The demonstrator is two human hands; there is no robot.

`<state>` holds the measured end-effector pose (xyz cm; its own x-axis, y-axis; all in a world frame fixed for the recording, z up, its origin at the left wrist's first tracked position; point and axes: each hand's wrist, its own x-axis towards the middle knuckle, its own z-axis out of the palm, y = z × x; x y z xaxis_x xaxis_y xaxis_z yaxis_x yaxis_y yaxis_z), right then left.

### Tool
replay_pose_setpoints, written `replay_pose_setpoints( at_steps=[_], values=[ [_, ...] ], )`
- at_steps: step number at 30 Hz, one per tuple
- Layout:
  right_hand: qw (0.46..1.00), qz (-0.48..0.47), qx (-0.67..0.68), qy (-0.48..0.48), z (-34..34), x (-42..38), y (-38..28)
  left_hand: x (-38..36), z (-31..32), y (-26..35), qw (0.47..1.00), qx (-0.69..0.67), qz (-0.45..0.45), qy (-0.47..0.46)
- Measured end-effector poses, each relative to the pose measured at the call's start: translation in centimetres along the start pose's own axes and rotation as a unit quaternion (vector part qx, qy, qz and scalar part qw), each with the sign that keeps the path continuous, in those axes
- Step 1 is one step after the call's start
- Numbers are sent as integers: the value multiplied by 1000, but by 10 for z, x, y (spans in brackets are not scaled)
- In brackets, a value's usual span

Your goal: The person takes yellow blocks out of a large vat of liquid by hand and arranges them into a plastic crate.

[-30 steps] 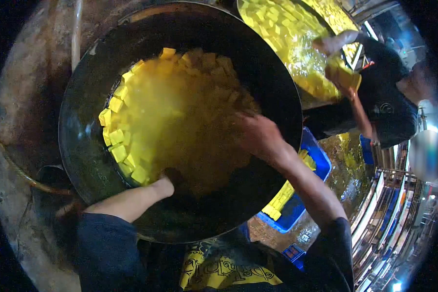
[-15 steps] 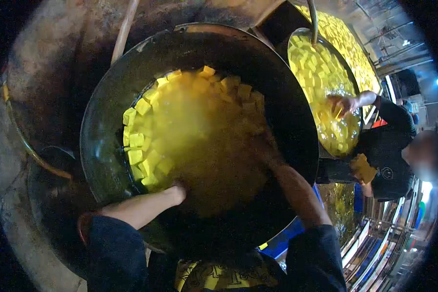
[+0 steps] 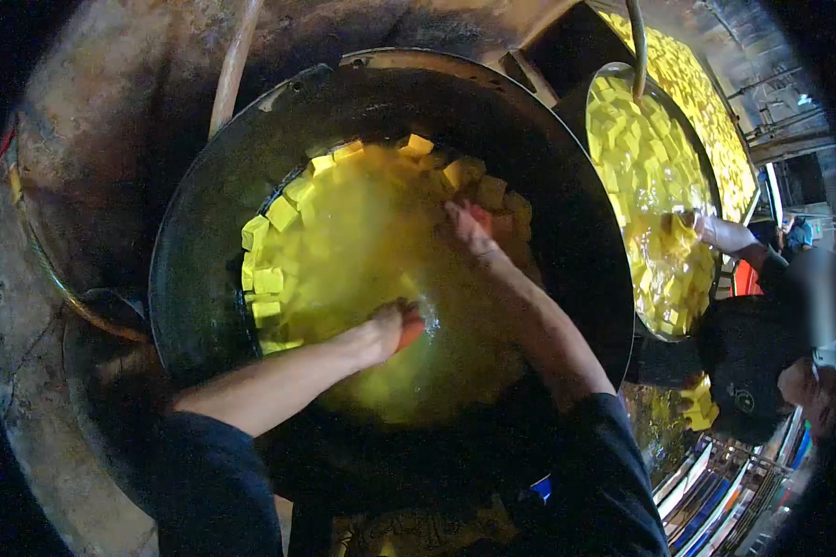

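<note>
A wooden pole (image 3: 230,70) leans at the upper left, beside the rim of a big black wok (image 3: 204,195) filled with cloudy yellow liquid (image 3: 372,269). Yellow cubes (image 3: 267,243) crowd its left and far edges. The left hand (image 3: 387,331) dips into the liquid near the middle; steam blurs the fingers, so I cannot tell how they are set. The right hand (image 3: 469,232) reaches further back, fingers stretched forward and close together, touching the cubes at the far edge. To the right, a second wok (image 3: 655,186) holds more cubes, where another person's hand (image 3: 715,232) dips in.
</note>
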<state>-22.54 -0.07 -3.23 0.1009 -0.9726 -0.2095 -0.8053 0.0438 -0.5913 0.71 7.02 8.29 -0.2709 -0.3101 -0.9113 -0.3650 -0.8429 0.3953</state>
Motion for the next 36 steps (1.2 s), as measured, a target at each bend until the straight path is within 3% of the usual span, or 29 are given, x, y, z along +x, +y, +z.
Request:
replay_pose_setpoints(
  at_steps=[1, 5, 7, 9, 10, 12, 14, 15, 16, 17, 18, 19, 20, 21, 22, 24, 25, 26, 29, 30, 31, 32, 33, 34, 35, 36],
  values=[
    [995, 25, -89, 24, 9, 10, -7, 2, 4, 8, 971, -226, -72, 21],
    [985, 65, -156, 39, 50, 26, -21, 57, 8, -1, 976, -213, -44, 22],
    [988, 67, -139, 34, 53, 22, -21, 71, 5, 0, 993, -110, -3, 27],
    [997, 66, -43, 20, 37, 9, -18, 80, -3, -1, 985, 141, 91, 29],
    [997, 70, 43, 7, 21, 1, -18, 82, -9, 0, 940, 300, 157, 33],
    [959, 113, 258, -25, -11, -16, -24, 84, -31, 2, 823, 487, 291, 15],
    [892, 180, 411, -53, -50, -29, -57, 85, -61, 6, 774, 491, 400, 6],
    [866, 210, 451, -61, -65, -37, -78, 83, -69, 6, 821, 405, 403, -8],
    [855, 227, 460, -79, -72, -42, -91, 88, -73, 10, 912, 204, 355, -42],
    [847, 246, 462, -96, -77, -46, -107, 91, -76, 10, 911, 202, 356, -43],
    [865, 219, 408, -191, -68, -45, -90, 94, -79, 9, 943, 10, 317, -98],
    [849, 220, 451, -163, -67, -51, -107, 96, -80, 8, 935, -184, 265, -150],
    [831, 221, 492, -137, -65, -56, -125, 105, -80, 7, 934, -186, 266, -150],
    [869, 123, 466, -109, -43, -48, -107, 116, -78, 7, 910, -280, 263, -154],
    [841, 113, 517, -116, -41, -49, -114, 120, -75, 8, 879, -370, 257, -157],
    [868, 130, 470, -88, -38, -45, -137, 78, -53, 32, 862, -419, 259, -119],
    [813, 61, 578, -49, -12, -41, -122, 69, -48, 37, 858, -442, 241, -104],
    [920, 96, 380, -30, -16, -39, -128, 67, -46, 39, 852, -465, 223, -89],
    [935, 65, 348, 37, -12, -34, -145, 98, -43, 33, 797, -533, 255, -126],
    [840, 84, 532, 66, -8, -31, -153, 113, -42, 30, 765, -565, 274, -142],
    [779, 93, 615, 81, -9, -32, -159, 132, -50, 26, 710, -526, 318, -343],
    [709, 99, 692, 98, -11, -33, -165, 109, -36, 34, 710, -525, 316, -348],
    [928, 53, 317, 189, -14, -37, -172, 82, -16, 37, 708, -578, 304, -269],
    [963, -1, -121, 241, -18, -39, -176, 62, -5, 42, 699, -625, 292, -189],
    [962, -1, -123, 245, -8, -33, -159, 93, -6, 29, 682, -614, 308, -250],
    [963, -146, -73, 215, 13, -23, -127, 124, -7, 16, 665, -599, 321, -310]
  ],
)
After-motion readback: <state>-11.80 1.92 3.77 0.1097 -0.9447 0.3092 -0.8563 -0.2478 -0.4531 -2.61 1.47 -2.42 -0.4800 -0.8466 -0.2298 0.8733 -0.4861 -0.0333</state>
